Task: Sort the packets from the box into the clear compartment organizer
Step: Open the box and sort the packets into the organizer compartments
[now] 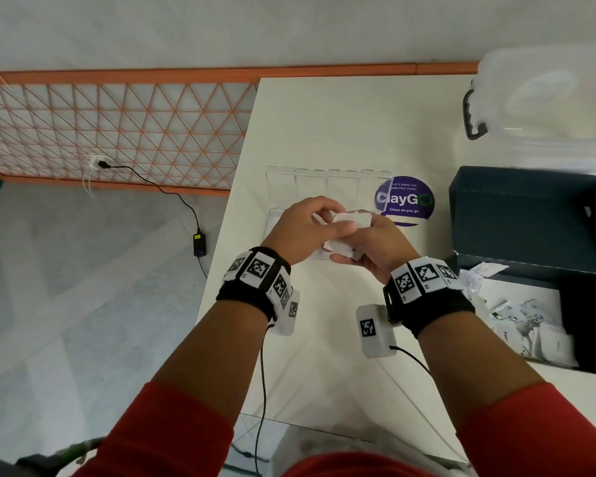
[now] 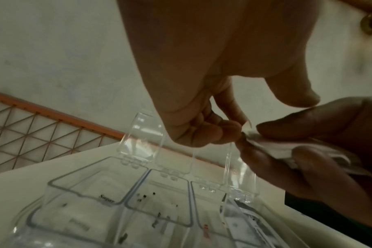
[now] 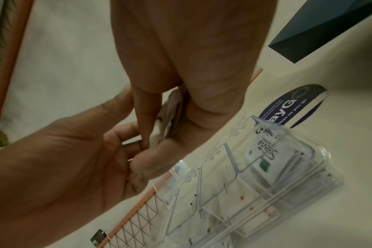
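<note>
Head view: the grip is shared. The right hand (image 1: 375,247) clasps a small stack of white packets (image 1: 344,232), fingers curled round it; the left hand (image 1: 298,230) pinches the stack's upper edge at its 9 o'clock side. Both hands are held over the near half of the clear organizer (image 1: 327,182) on the counter (image 1: 324,125). The organizer's lids stand open at 12 o'clock from the hands. The dark box (image 1: 530,218), with more packets inside, lies at 3 o'clock, nearer the right hand.

Left wrist view: the left fingertips (image 2: 229,129) nip one packet corner (image 2: 250,136). The stack's long axis runs toward 3 to 4 o'clock into the right hand. Open compartments lie directly below at 6 o'clock; one is marked "Sugar".

Right wrist view: the stack is clamped between right thumb and fingers. The organizer extends toward 5 o'clock; its end compartment already holds "Stevia" packets (image 3: 263,151).

Judgement: the left hand is better placed to peel one packet off and lower it straight down.
</note>
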A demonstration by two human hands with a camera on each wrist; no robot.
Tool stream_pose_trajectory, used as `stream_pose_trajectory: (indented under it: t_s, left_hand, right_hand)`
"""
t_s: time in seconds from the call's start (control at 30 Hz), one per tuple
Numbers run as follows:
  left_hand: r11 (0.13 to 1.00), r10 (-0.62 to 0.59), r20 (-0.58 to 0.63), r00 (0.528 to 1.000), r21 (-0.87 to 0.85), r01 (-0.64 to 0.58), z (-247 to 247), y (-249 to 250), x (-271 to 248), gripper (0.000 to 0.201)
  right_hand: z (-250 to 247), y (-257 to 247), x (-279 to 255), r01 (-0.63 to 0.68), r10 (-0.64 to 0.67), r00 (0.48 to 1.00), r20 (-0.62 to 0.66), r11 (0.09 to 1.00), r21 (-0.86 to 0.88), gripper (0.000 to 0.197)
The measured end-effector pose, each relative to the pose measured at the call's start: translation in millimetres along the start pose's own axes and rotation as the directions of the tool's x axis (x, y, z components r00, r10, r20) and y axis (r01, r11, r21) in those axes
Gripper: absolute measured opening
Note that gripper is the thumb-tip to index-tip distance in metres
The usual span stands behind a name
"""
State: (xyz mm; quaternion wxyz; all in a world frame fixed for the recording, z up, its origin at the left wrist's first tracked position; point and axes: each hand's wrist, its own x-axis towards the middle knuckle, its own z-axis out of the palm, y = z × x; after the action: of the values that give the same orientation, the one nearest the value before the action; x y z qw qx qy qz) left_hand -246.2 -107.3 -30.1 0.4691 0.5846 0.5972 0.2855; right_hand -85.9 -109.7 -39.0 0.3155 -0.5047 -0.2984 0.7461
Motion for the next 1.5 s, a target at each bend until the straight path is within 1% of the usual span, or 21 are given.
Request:
stream_pose_trajectory:
  t_s: [0.03,0.13,0.23,0.27,0.37,0.43,0.5,0.57,0.67,0.73,0.83,0.9,0.97,1.07,1.13,1.2,1.27,1.33,1.43,1.5]
  left_hand:
    - [1.0,-0.009,0.003,1.0,-0.016,0.009,0.3,-1.1,0.4,0.02]
    - [0.999,-0.033,-0.055,0.998,-0.037,0.031,0.1,-5.7,1.8,0.014]
    - [0.997,-0.038,-0.051,0.998,-0.066,0.035,-2.3,-8.7,1.5,0.011]
    - [0.997,-0.041,-0.044,0.998,-0.066,0.038,-3.7,-8.9,1.8,0.011]
    - [0.996,-0.061,-0.063,0.996,-0.072,0.057,-10.3,-8.2,3.4,0.008]
    - [0.994,-0.069,-0.072,0.995,-0.095,0.063,-14.9,-7.3,4.7,0.007]
    - [0.989,-0.079,-0.043,0.996,-0.131,0.072,-18.0,-5.8,4.8,0.013]
    - [0.982,-0.093,0.01,0.996,-0.163,0.093,-19.2,-4.4,4.4,0.024]
    - [0.971,-0.113,0.023,0.993,-0.211,0.115,-19.0,-3.3,4.3,0.031]
    - [0.964,-0.122,-0.014,0.992,-0.238,0.115,-18.2,-2.7,5.3,0.029]
    - [0.967,-0.132,-0.124,0.983,-0.233,0.101,-22.5,-3.9,7.7,0.022]
    - [0.969,-0.151,-0.232,0.961,-0.228,0.097,-32.0,-8.0,9.5,0.018]
    - [0.971,-0.176,-0.333,0.926,-0.216,0.107,-45.5,-14.5,10.9,0.016]
    - [0.98,-0.19,-0.417,0.889,-0.13,0.149,-63.1,-28.3,12.6,0.015]
    - [0.977,-0.207,-0.445,0.871,-0.048,0.208,-67.5,-38.1,14.4,0.015]
    - [0.961,-0.238,-0.459,0.856,0.018,0.277,-64.8,-46.8,16.3,0.014]
    - [0.941,-0.244,-0.441,0.864,0.107,0.321,-58.1,-54.1,17.4,0.012]
    - [0.916,-0.23,-0.397,0.888,0.221,0.336,-51.0,-59.4,17.8,0.01]
    - [0.874,-0.189,-0.329,0.925,0.374,0.311,-41.9,-64.9,19.4,0.008]
    - [0.802,-0.141,-0.298,0.944,0.524,0.285,-37.5,-67.3,20.6,0.006]
  right_hand:
    - [0.6,0.6,-0.4,0.005,-0.005,1.0,-0.01,1.0,-0.011,0.03]
    - [2.5,3.2,-2.6,0.025,-0.026,1.0,-0.013,0.999,-0.043,0.033]
    - [4.0,4.7,-4.0,0.025,-0.025,1.0,-0.005,0.999,-0.021,0.041]
    - [3.7,4.4,-4.1,0.023,-0.023,1.0,-0.005,1.0,-0.012,0.04]
    - [1.4,3.3,-1.9,0.016,-0.015,1.0,-0.014,0.999,0.042,0.027]
    - [-0.9,3.4,0.1,0.036,-0.034,0.999,-0.041,0.998,0.053,0.021]
    - [-3.2,4.0,2.4,0.068,-0.061,0.993,-0.103,0.996,0.06,0.018]
    - [-4.9,4.2,4.3,0.094,-0.081,0.982,-0.168,0.993,0.068,0.02]
    - [-5.0,2.7,5.3,0.107,-0.091,0.975,-0.2,0.992,0.07,0.028]
    - [-3.1,1.2,5.6,0.104,-0.091,0.978,-0.188,0.993,0.063,0.033]
    - [3.1,-1.1,6.3,0.093,-0.089,0.98,-0.179,0.996,0.015,0.03]
    - [6.2,-2.0,7.2,0.084,-0.082,0.981,-0.177,0.997,0.0,0.023]
    - [5.7,-2.7,7.9,0.069,-0.064,0.982,-0.18,0.997,0.021,0.02]
    - [1.6,-2.5,8.2,0.052,-0.036,0.987,-0.156,0.994,0.099,0.021]
    - [-0.3,-2.2,9.6,0.051,-0.029,0.989,-0.146,0.987,0.151,0.018]
    - [-1.4,-1.5,11.7,0.045,-0.022,0.99,-0.143,0.985,0.164,0.016]
    - [-2.1,-0.8,13.1,0.042,-0.019,0.991,-0.134,0.985,0.169,0.015]
    - [-3.0,0.1,13.8,0.04,-0.018,0.992,-0.128,0.985,0.167,0.014]
    - [-5.0,1.9,13.2,0.036,-0.016,0.993,-0.114,0.984,0.172,0.014]
    - [-5.2,2.2,12.0,0.018,0.001,0.996,-0.09,0.978,0.207,0.014]
